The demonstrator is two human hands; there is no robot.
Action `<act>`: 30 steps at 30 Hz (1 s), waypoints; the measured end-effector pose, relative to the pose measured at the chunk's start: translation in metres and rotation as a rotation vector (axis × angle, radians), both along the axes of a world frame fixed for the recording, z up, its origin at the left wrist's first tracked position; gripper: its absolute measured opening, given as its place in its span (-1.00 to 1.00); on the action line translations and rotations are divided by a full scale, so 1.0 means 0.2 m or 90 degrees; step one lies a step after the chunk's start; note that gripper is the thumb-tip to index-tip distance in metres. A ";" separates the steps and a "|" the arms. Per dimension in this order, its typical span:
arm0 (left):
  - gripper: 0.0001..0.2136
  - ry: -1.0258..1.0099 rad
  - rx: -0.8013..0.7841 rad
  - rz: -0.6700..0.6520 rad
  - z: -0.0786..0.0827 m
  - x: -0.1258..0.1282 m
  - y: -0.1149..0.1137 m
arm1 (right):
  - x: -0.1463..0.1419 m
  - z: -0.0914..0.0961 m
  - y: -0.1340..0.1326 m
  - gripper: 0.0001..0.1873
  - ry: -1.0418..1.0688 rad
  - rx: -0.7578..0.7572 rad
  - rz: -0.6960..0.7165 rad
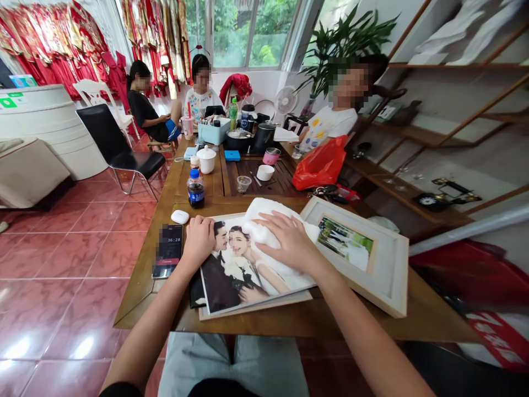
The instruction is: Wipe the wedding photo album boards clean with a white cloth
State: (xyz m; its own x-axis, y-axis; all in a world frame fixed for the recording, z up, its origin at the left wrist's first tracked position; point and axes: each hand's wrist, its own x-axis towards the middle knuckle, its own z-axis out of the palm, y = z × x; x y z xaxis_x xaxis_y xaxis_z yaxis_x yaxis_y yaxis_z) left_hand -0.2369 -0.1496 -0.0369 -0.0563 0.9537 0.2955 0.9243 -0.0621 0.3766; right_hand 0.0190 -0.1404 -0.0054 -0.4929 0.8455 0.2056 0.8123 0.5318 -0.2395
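Observation:
A large wedding photo print (231,270) lies on the wooden table (152,298), and my left hand (199,241) rests on its upper edge, holding nothing. My right hand (291,241) presses down on a folded white cloth (264,227) lying across the print. To the right, a pale wooden picture frame (382,264) with a smaller wedding photo (345,242) lies partly under the print. Left of my left hand are a phone (170,243) showing 36:28 and a white earbud case (180,216).
Farther along the table stand a cola bottle (195,189), white cups, a kettle and a red plastic bag (319,163). Keys (326,192) lie near the frame. Several people sit at the far end. A black chair (119,143) stands left, above a red tile floor (70,253); wooden shelves (430,132) line the right.

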 end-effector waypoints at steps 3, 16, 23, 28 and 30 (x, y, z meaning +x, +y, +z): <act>-0.73 0.005 0.002 0.002 0.00 0.01 0.00 | 0.05 -0.01 -0.12 -0.43 -0.005 0.008 0.037; -0.74 -0.004 0.021 -0.031 -0.02 -0.02 0.02 | 0.05 -0.01 -0.21 -0.43 -0.017 0.000 0.097; -0.72 -0.008 0.030 -0.041 -0.02 -0.03 0.03 | -0.11 0.03 0.03 -0.42 0.000 -0.003 0.088; -0.73 -0.008 0.024 -0.019 -0.01 -0.01 0.01 | -0.11 0.02 0.02 -0.43 0.020 0.008 0.090; -0.73 -0.008 0.019 -0.013 -0.01 -0.01 0.01 | -0.09 0.01 -0.03 -0.42 0.021 0.010 0.094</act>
State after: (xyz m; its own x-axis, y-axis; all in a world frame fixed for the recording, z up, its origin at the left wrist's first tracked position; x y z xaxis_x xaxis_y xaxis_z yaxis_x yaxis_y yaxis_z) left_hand -0.2387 -0.1477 -0.0380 -0.0405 0.9454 0.3233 0.9178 -0.0927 0.3861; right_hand 0.0011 -0.1472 -0.0027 -0.6042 0.7611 0.2357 0.7172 0.6484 -0.2554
